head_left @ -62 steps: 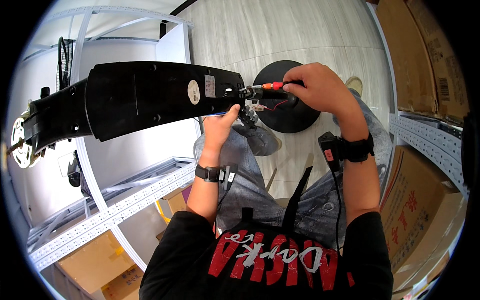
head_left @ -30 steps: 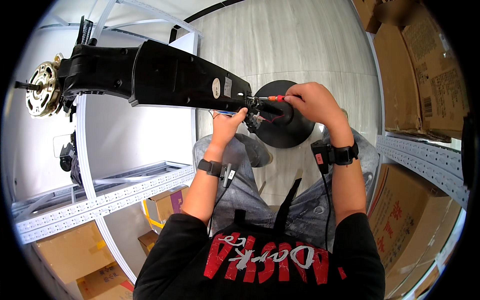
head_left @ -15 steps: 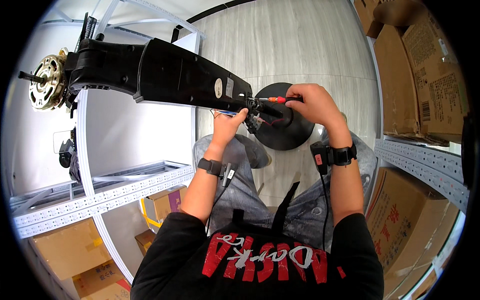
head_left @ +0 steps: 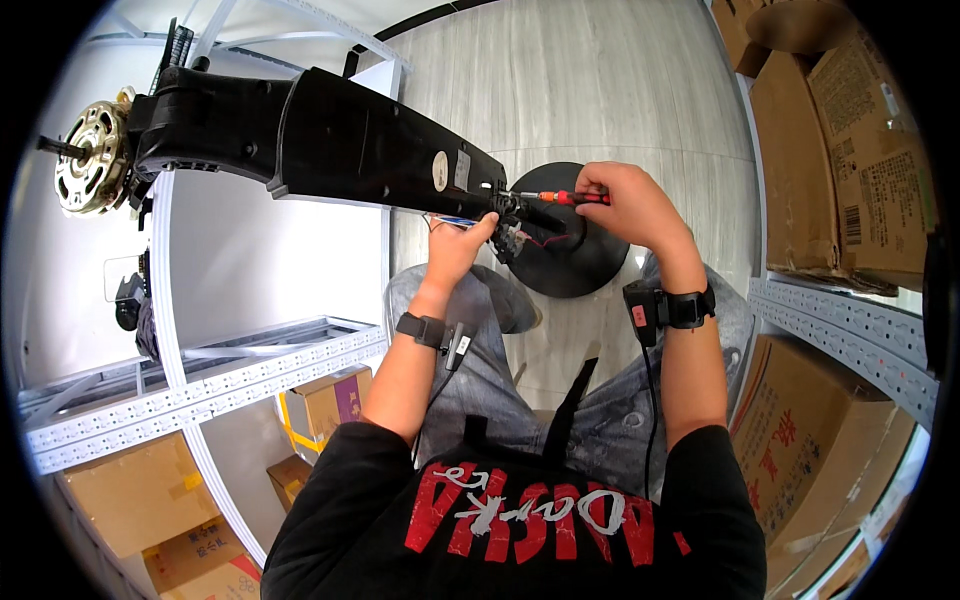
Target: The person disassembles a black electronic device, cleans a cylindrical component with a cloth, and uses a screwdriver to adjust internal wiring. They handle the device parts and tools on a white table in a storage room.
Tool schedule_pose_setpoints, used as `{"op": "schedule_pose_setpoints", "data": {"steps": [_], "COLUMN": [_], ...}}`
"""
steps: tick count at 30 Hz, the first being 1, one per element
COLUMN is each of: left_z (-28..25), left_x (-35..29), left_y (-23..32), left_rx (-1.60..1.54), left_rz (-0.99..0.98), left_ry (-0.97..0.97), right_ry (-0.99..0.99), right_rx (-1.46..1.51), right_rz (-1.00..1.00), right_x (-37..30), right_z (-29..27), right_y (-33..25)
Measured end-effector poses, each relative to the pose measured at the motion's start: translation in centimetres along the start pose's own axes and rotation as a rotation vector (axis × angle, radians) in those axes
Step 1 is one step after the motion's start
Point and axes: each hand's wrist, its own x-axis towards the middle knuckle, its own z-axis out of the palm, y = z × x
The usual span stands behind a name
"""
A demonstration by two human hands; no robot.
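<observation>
A long black plastic fan body (head_left: 345, 135) stretches from the upper left toward the middle. At its far left end sits a bare metal motor (head_left: 92, 160) with a shaft sticking out. My left hand (head_left: 457, 248) grips the body's lower right end, thumb on top; its other fingers are partly hidden beneath. Thin wires and small parts show at that end. My right hand (head_left: 635, 205) is closed on a red-and-black screwdriver (head_left: 565, 198), its shaft pointing left at the body's end. Whether the tip sits in a screw is too small to tell. Below lies a round black base (head_left: 570, 275).
A white metal shelf frame (head_left: 210, 400) stands at left, with cardboard boxes (head_left: 140, 495) low down. More cardboard boxes (head_left: 790, 160) fill the right-hand rack (head_left: 850, 320). Pale tiled floor (head_left: 570, 80) lies ahead. Cables run from the bands on both my wrists.
My right fingers have shifted on the screwdriver, so more of its handle shows. The fan body has moved up very slightly. My left hand keeps its grip.
</observation>
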Motion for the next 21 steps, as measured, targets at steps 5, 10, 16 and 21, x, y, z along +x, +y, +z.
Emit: {"op": "schedule_pose_setpoints", "data": {"steps": [5,10,16,21], "left_z": [-0.02,-0.22,-0.18,-0.19], "left_x": [0.09,-0.07,0.05,0.12], "left_y": [-0.39,0.04,-0.66,-0.55], "left_rx": [-0.011,0.038,-0.011,0.021], "left_rz": [0.001,-0.027,-0.044,-0.035], "left_ry": [-0.004,-0.014,-0.001,-0.005], "right_ry": [0.037,-0.008,-0.038,-0.005], "right_rx": [-0.102,-0.191,-0.083,-0.102], "right_rz": [0.025,0.084,0.035,0.024], "right_x": [-0.08,-0.14,-0.08,-0.17], "right_z": [-0.01,0.21,-0.28,-0.03], "right_y": [-0.12,-0.45,-1.0,-0.9]}}
